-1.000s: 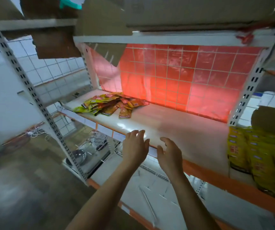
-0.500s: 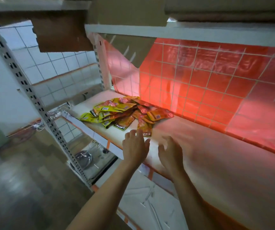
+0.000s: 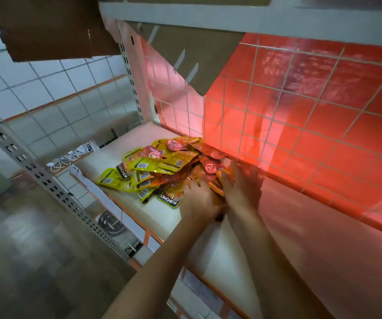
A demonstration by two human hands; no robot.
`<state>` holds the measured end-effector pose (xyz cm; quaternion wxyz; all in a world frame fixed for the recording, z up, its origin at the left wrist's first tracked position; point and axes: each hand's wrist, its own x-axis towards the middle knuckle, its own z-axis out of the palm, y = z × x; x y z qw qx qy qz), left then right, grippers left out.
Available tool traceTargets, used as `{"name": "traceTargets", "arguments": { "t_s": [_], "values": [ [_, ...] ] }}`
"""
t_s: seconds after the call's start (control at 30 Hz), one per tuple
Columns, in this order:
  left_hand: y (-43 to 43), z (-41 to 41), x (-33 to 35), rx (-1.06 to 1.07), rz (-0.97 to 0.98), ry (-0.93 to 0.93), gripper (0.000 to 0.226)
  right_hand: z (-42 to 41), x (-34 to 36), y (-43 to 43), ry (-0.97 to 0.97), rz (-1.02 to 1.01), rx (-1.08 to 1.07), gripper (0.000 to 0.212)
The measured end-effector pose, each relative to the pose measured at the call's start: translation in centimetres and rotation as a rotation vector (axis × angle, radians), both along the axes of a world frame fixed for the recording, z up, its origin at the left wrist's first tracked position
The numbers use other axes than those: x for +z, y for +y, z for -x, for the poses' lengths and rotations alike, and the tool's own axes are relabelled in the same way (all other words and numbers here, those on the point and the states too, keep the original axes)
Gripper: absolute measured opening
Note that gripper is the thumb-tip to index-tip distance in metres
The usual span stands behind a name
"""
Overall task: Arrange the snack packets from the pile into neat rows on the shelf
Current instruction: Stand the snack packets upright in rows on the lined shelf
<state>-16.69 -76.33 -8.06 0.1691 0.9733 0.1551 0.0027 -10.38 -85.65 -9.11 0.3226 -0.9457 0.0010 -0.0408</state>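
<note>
well, left hand (image 3: 198, 201) and right hand (image 3: 243, 188) sit on the snack packet pile (image 3: 160, 165), can't tell if grasping; packets look light, floppy, slick: pinch the edge nearest each hand.

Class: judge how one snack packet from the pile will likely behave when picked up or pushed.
Probably light and floppy: the snack packets lie thin, flat and overlapping. Likely slippery: their glossy film shines, so a push may slide them across the smooth shelf.

Yellow and orange snack packets (image 3: 162, 166) were heaped in a loose, overlapping pile toward the left end of the pale shelf (image 3: 162, 217).
</note>
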Motion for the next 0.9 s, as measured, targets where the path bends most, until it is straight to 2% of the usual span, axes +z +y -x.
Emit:
{"name": "traceTargets", "arguments": {
  "t_s": [0.1, 0.17, 0.27, 0.33, 0.4, 0.47, 0.57, 0.73, 0.8, 0.9],
  "values": [
    [0.7, -0.8, 0.1, 0.037, 0.148, 0.000, 0.082, -0.4, -0.4, 0.9, 0.067, 0.074, -0.020, 0.054],
    [1.1, -1.0, 0.0, 0.050, 0.261, -0.026, 0.085, -0.2, -0.8, 1.0, 0.040, 0.088, -0.042, 0.060],
    [1.4, -0.8, -0.3, 0.062, 0.268, -0.063, 0.092, 0.6, -0.9, 0.3, 0.017, 0.069, -0.062, 0.062],
    [1.5, -0.5, -0.7, 0.087, 0.291, -0.141, 0.079, 1.2, -0.7, -0.3, 0.021, 0.078, -0.061, 0.058],
    [1.3, 0.0, -0.8, 0.132, 0.348, -0.229, 0.058, 1.8, -0.4, -0.9, -0.031, 0.070, -0.047, 0.045],
    [0.9, 0.8, -0.5, 0.217, 0.426, -0.295, 0.042, 2.7, 0.2, -1.6, -0.088, -0.092, -0.108, 0.036],
    [-0.3, 2.5, 0.1, 0.334, 0.535, -0.375, 0.032, 4.9, 1.1, -3.0, -0.139, -0.400, -0.281, 0.025],
    [-2.7, 6.4, 1.1, 0.259, 0.709, -0.396, 0.039, 9.3, 1.9, -5.9, 0.064, -0.975, -0.394, 0.005],
    [-3.8, 8.1, 1.3, 0.238, 0.762, -0.371, 0.033, 11.5, 2.2, -7.1, 0.087, -1.130, -0.383, 0.023],
    [-6.1, 11.2, 1.6, 0.199, 0.884, -0.335, 0.019, 15.8, 3.0, -9.3, 0.036, -1.144, -0.343, 0.033]
  ]
}}
